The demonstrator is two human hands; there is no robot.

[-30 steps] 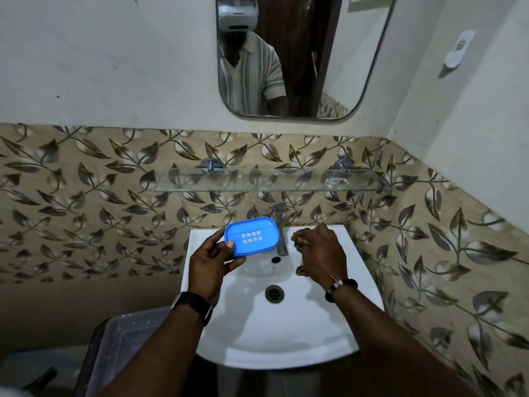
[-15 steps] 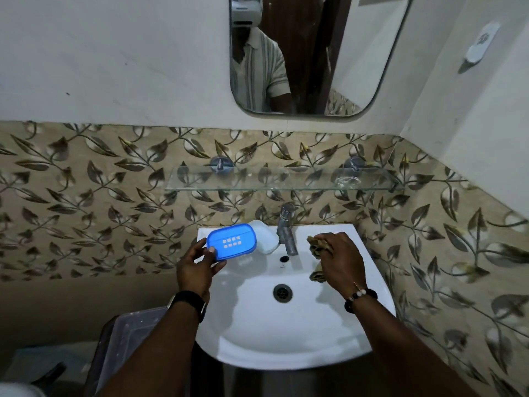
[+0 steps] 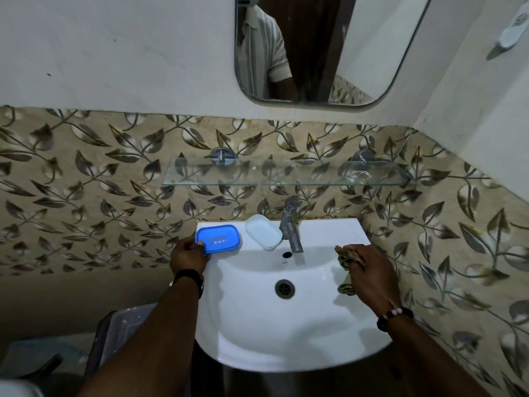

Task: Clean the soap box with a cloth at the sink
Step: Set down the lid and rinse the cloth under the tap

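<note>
The blue soap box (image 3: 219, 238) lies at the back left corner of the white sink (image 3: 257, 325), its slotted face up. My left hand (image 3: 187, 255) grips its near left edge. A pale translucent lid (image 3: 263, 231) rests beside it, just left of the metal tap (image 3: 291, 223). My right hand (image 3: 369, 275) is closed around a crumpled brownish cloth (image 3: 345, 257) over the sink's right rim.
A glass shelf (image 3: 286, 174) juts from the leaf-patterned tiles above the tap. A mirror (image 3: 329, 47) hangs higher up. The drain (image 3: 284, 288) sits mid-basin. A dark bin with a clear lid (image 3: 120, 330) stands left of the sink.
My left hand has carried the blue soap box from in front of the tap down to the sink's back left corner. My right hand with the cloth has shifted right, toward the rim.
</note>
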